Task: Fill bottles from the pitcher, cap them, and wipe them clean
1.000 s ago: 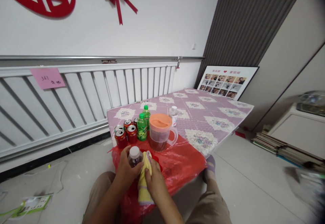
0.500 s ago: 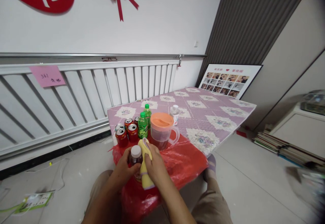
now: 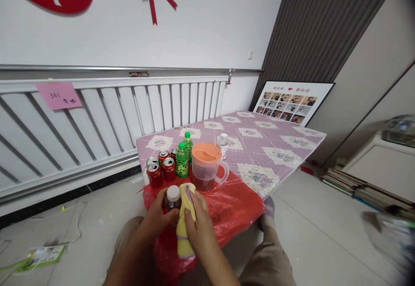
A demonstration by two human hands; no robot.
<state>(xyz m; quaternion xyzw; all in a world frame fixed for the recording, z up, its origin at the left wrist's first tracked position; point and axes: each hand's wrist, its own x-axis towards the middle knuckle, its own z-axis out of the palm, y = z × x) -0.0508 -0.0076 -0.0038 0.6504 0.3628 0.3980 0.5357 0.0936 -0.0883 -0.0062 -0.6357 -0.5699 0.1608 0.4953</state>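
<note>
My left hand (image 3: 158, 217) is closed around a dark bottle with a pale cap (image 3: 173, 193), which stands upright near the front of the red plastic sheet (image 3: 233, 204). A folded yellow cloth (image 3: 186, 225) with a purple edge is gripped in my right hand (image 3: 198, 216), against the bottle's right side. The bottle's lower part is hidden by my fingers and the cloth. Just beyond stands a clear plastic pitcher (image 3: 205, 174) with an orange lid. Several red drink cans (image 3: 169, 169) and two green bottles (image 3: 182, 162) are grouped behind my left hand.
A clear white-capped bottle (image 3: 223, 145) stands behind the pitcher on the purple floral tablecloth (image 3: 259, 147). Along the wall runs a white radiator (image 3: 155, 108). On the floor lies a power strip (image 3: 42, 258); a photo board (image 3: 292, 104) leans at the table's far end.
My right hand and the yellow cloth have moved slightly down and toward me along the bottle's side. The left hand keeps its hold on the bottle. The view has shifted a little.
</note>
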